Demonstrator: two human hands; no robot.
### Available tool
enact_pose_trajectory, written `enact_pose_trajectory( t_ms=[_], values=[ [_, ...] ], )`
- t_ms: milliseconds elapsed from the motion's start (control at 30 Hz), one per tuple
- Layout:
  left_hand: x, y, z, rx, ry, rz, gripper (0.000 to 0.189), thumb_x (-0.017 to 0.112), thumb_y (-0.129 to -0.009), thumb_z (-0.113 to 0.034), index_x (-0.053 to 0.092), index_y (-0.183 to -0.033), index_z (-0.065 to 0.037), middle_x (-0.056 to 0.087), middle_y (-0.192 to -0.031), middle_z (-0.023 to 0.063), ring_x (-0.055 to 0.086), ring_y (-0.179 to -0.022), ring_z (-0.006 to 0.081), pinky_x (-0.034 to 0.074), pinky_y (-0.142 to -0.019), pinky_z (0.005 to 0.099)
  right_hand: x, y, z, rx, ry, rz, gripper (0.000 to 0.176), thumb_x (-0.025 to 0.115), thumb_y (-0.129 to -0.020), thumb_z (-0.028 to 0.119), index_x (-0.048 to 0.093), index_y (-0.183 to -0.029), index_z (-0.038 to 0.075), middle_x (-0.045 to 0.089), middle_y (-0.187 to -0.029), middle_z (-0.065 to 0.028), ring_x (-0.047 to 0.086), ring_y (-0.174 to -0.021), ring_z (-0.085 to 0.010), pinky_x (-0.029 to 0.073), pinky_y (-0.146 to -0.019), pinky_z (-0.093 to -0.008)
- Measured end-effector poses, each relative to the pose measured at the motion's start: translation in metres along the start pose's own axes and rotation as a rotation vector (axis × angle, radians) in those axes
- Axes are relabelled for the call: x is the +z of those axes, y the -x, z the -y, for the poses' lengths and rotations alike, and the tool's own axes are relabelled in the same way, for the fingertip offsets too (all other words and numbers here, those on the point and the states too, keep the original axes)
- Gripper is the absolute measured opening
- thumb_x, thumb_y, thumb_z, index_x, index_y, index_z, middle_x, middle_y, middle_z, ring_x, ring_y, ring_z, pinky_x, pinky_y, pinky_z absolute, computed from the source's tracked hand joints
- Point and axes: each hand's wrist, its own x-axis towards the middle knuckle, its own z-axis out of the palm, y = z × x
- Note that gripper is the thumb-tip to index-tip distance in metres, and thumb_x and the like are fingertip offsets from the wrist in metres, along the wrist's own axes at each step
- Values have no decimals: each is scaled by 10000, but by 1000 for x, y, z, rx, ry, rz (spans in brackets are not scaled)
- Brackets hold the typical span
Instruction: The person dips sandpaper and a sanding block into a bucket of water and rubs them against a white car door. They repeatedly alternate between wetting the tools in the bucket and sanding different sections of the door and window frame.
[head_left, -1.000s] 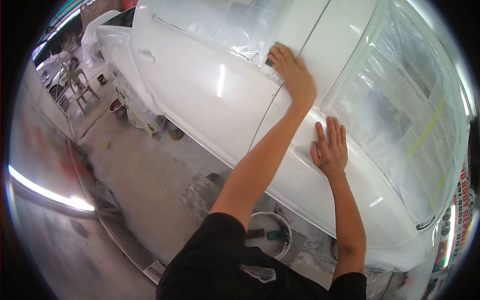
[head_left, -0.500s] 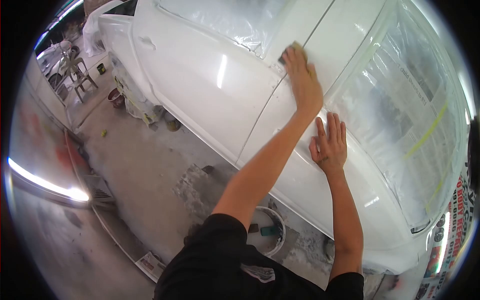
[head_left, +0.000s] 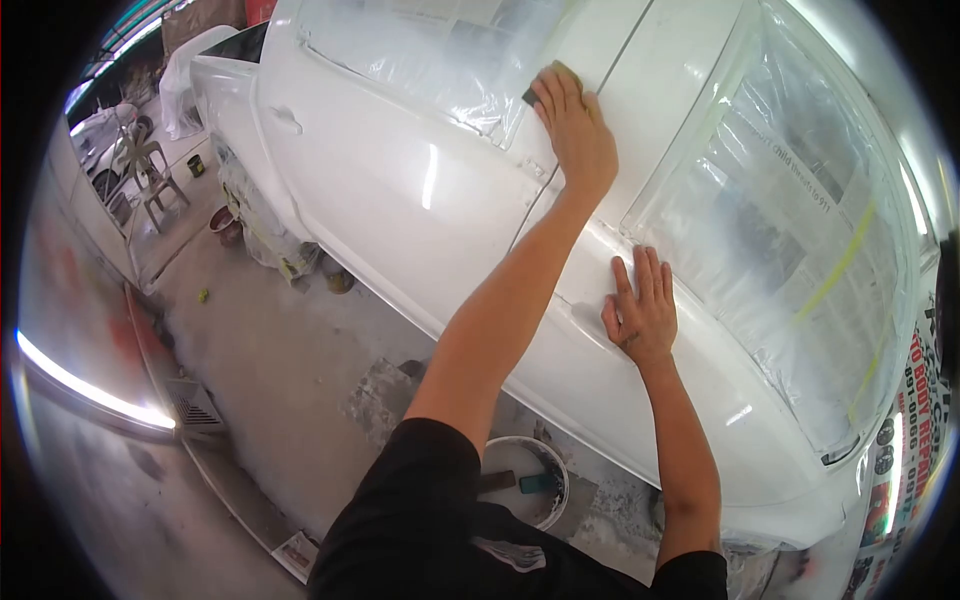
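White car body (head_left: 390, 210) fills most of my view, its side running from upper left to lower right. 2 window areas are masked with clear film and newsprint: 1 at the top (head_left: 420, 50), 1 at right (head_left: 770, 220). A dark panel seam (head_left: 625, 50) comes down between them, passes behind my left hand and shows again below it. White bucket (head_left: 565, 492) on the floor, low in view, beside my left sleeve (head_left: 420, 490); teal block (head_left: 537, 484) and dark block (head_left: 497, 482) inside.

Left hand (head_left: 580, 145): arm extended up and away from me, fingers close together and bent over a pad (head_left: 530, 97), pressing it to the painted strip. Thumb tucked alongside; underside of the grip hidden.

Right hand (head_left: 645, 310): laid on the painted ledge below the right-hand masking, fingers extended and slightly apart, thumb bent in. No object visible in it.

Key relation: pad is under the left fingertips, at the far end of my reach, just left of the seam and near the lower corner of the top masking. Left hand is nearer by far; from the right hand, pad lies up and to the left. Long axis seems to run crosswise under the fingers, lower left to upper right, but they cover most of it, so can't confirm.
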Motion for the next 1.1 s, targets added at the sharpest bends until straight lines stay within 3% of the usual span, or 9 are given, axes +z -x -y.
enact_pose_trajectory(
  t_ms=[167, 300, 400, 500, 667, 767, 900, 1000, 1100],
  values=[
    [-31, 55, 26, -51, -34, 151, 555, 369, -1106, -197, 258, -1574, 79, 193, -1664, 291, 106, -1563, 456, 120, -1268, 537, -3, 0, 1, 15, 2, 24, 605, 646, -845, 171, 558, -1432, 53, 481, -1497, -272, 460, -1409, -439, 374, -1161, -586],
    [6, -3, -3, -44, -116, -9, 564, 391, -1101, -190, 254, -1582, 70, 192, -1671, 279, 113, -1562, 457, 127, -1267, 538, -1, 0, -1, -10, -7, -3, 592, 659, -844, 166, 554, -1415, 44, 479, -1481, -287, 450, -1406, -455, 386, -1137, -607],
    [-15, 13, 22, 166, -50, 96, 528, 372, -1102, -159, 277, -1565, 75, 208, -1653, 306, 125, -1546, 490, 121, -1263, 553, -5, 3, 0, 0, -13, 14, 593, 660, -846, 172, 554, -1416, 48, 482, -1479, -287, 448, -1408, -455, 381, -1146, -602],
    [-41, 48, 33, 151, -149, 211, 539, 386, -1089, -137, 267, -1573, 70, 212, -1651, 310, 115, -1551, 488, 128, -1262, 539, -3, 2, -1, 20, -11, 8, 594, 663, -845, 184, 559, -1418, 70, 483, -1483, -281, 446, -1414, -445, 379, -1156, -595],
    [-2, -56, -2, 441, -222, 181, 515, 383, -1090, -136, 300, -1555, 70, 286, -1609, 313, 240, -1501, 480, 200, -1234, 534, -6, 2, -1, 19, 4, -31, 560, 670, -847, 201, 591, -1386, 74, 498, -1480, -259, 458, -1411, -422, 381, -1165, -575],
    [-17, -42, -9, 511, -139, 230, 516, 441, -1049, -101, 332, -1516, 90, 344, -1553, 320, 289, -1441, 521, 238, -1211, 573, -12, 6, 2, 30, 9, -14, 544, 675, -850, 214, 604, -1370, 71, 505, -1476, -257, 465, -1405, -417, 382, -1167, -566],
    [-58, 73, 13, 560, -316, 637, 656, 494, -1023, -129, 239, -1614, -3, 245, -1660, 249, 202, -1542, 449, 158, -1260, 538, -7, 3, -1, 49, -13, -17, 553, 689, -846, 220, 602, -1372, 73, 508, -1476, -256, 464, -1407, -416, 381, -1170, -558],
    [-8, 10, 4, 783, -275, 489, 622, 483, -1038, -168, 270, -1597, 6, 280, -1642, 239, 257, -1513, 451, 190, -1246, 548, 0, 7, -4, 45, -2, -52, 588, 711, -826, 236, 594, -1380, 78, 495, -1491, -253, 453, -1418, -417, 374, -1172, -566],
    [57, -99, -67, 824, -227, 382, 553, 444, -1059, -206, 338, -1551, 24, 353, -1594, 242, 328, -1457, 456, 241, -1215, 555, -1, 11, -4, 38, 7, -38, 593, 722, -819, 250, 598, -1374, 80, 490, -1498, -245, 455, -1417, -409, 372, -1177, -561]
  ],
)
